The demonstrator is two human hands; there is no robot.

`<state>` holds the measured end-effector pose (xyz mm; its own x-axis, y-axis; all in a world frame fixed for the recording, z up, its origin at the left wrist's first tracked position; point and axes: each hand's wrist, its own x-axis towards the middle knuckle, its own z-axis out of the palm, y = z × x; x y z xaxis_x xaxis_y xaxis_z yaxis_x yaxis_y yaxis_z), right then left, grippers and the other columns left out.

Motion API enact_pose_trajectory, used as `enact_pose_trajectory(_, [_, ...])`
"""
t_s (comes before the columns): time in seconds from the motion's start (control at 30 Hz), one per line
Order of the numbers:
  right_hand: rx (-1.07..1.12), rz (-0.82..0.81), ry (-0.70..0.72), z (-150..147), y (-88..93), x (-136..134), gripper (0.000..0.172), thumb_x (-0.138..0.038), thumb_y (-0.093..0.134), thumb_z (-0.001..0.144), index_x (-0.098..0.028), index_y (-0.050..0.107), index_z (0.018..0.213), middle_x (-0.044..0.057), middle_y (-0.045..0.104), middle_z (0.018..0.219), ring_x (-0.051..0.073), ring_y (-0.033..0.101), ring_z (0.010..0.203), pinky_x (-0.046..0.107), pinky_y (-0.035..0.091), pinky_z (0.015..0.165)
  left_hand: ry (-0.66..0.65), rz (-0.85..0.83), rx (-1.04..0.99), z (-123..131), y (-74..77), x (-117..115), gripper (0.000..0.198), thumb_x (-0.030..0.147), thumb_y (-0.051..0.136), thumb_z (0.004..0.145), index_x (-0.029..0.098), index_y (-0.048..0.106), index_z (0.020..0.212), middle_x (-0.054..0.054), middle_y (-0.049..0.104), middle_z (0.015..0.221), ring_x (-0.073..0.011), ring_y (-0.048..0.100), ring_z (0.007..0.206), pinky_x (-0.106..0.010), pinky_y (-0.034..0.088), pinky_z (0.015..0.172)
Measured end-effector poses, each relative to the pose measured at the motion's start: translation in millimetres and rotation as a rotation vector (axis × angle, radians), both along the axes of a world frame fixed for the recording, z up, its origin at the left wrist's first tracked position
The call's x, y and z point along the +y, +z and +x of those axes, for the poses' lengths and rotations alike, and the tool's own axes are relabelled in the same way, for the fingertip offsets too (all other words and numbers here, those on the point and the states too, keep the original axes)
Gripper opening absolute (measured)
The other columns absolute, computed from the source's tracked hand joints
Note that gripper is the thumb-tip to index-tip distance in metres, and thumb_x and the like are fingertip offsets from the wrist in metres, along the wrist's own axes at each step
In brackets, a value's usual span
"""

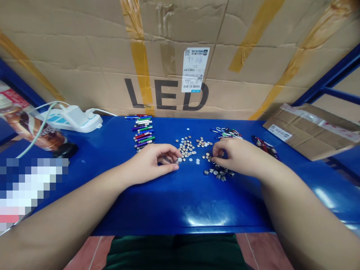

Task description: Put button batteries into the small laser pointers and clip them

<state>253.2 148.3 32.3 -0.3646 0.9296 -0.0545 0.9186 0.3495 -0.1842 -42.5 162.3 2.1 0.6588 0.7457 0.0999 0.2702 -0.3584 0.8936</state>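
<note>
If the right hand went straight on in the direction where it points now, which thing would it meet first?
The right hand points left, so it would probably first meet the small round pieces just ahead, though its height above the table is unclear.

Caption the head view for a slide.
Left hand holding silvery button-cell-like discs, right hand beside small dark metallic caps, colourful pen-shaped tubes lined up on a blue table.

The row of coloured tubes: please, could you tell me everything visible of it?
The row of coloured tubes lies on the blue table, between the big carton and the left hand, which partly hides its near end. The tubes look metallic, slim and shiny, mostly blue, red, green and white, lying sideways, roughly parallel. Whether the hand touches them is unclear.
</note>
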Motion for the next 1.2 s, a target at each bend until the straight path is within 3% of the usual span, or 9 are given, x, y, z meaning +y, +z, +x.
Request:
enact_pose_trajectory(0.33, [-0.008,0.12,-0.028,2,-7.4,-1,0.011,-0.033,0.079,0.079,-0.024,0.077,0.072,0.005,0.073,0.077,0.021,0.064,0.068,0.032,0.043,0.058,0.021,0.098,0.034,0,1.8,-1,0.025,0.033,0.072,0.09,0.016,0.073,0.108,-0.009,0.074,0.106,-0.0208,0.073,0.094,-0.037,0.062,0.087])
enact_pose_trajectory(0.57, [-0.042,0.019,-0.076,6,-6.5,2,0.007,-0.029,0.077,0.081,-0.025,0.078,0.076,0.006,0.074,0.084,0.024,0.067,0.077,0.036,0.049,0.068,0.016,0.094,0.028,0,0.1,0,0.025,0.033,0.073,0.09,0.016,0.073,0.108,-0.01,0.075,0.107,-0.0218,0.073,0.095,-0.037,0.062,0.087])
enact_pose_trajectory(0.7, [0.26,0.043,-0.036,3,-1.9,0,0.005,-0.027,0.075,0.081,-0.022,0.073,0.079,0.004,0.075,0.084,0.021,0.069,0.077,0.035,0.053,0.072,0.018,0.086,0.015,1,1.0,-2,0.024,0.031,0.072,0.09,0.015,0.072,0.108,-0.01,0.075,0.105,-0.021,0.073,0.093,-0.036,0.061,0.086])
enact_pose_trajectory(0.8, [0.693,-0.094,0.036,-8,-2.2,-6,0.014,-0.032,0.076,0.082,-0.021,0.066,0.083,0.004,0.077,0.087,0.02,0.072,0.078,0.033,0.058,0.072,0.014,0.071,0.007,3,2.1,-3,0.023,0.031,0.071,0.091,0.015,0.072,0.108,-0.009,0.076,0.106,-0.021,0.073,0.095,-0.035,0.061,0.087])
enact_pose_trajectory(0.87, [0.859,-0.156,0.085,-19,-5.3,-11,0.018,-0.033,0.077,0.083,-0.02,0.065,0.084,0.005,0.077,0.087,0.02,0.073,0.078,0.032,0.059,0.072,0.005,0.076,0.007,3,2.2,-4,0.023,0.03,0.07,0.092,0.016,0.072,0.11,-0.009,0.075,0.106,-0.0209,0.073,0.095,-0.035,0.06,0.088])
enact_pose_trajectory(1.03, [0.833,-0.026,0.233,-40,-12.4,-16,0.012,-0.026,0.073,0.09,-0.02,0.077,0.1,0.005,0.078,0.091,0.017,0.071,0.08,0.03,0.058,0.075,-0.019,0.104,0.002,5,1.2,-5,0.023,0.027,0.065,0.095,0.016,0.07,0.115,-0.01,0.075,0.109,-0.0209,0.072,0.099,-0.034,0.06,0.09])
enact_pose_trajectory(1.2, [0.881,0.036,0.28,-46,-14.9,-17,0.013,-0.023,0.072,0.092,-0.02,0.078,0.104,0.005,0.078,0.095,0.017,0.072,0.083,0.029,0.059,0.077,-0.033,-0.035,-0.04,6,-0.1,-7,0.025,0.03,0.064,0.096,0.016,0.068,0.116,-0.008,0.072,0.099,-0.0183,0.07,0.084,-0.028,0.062,0.068])
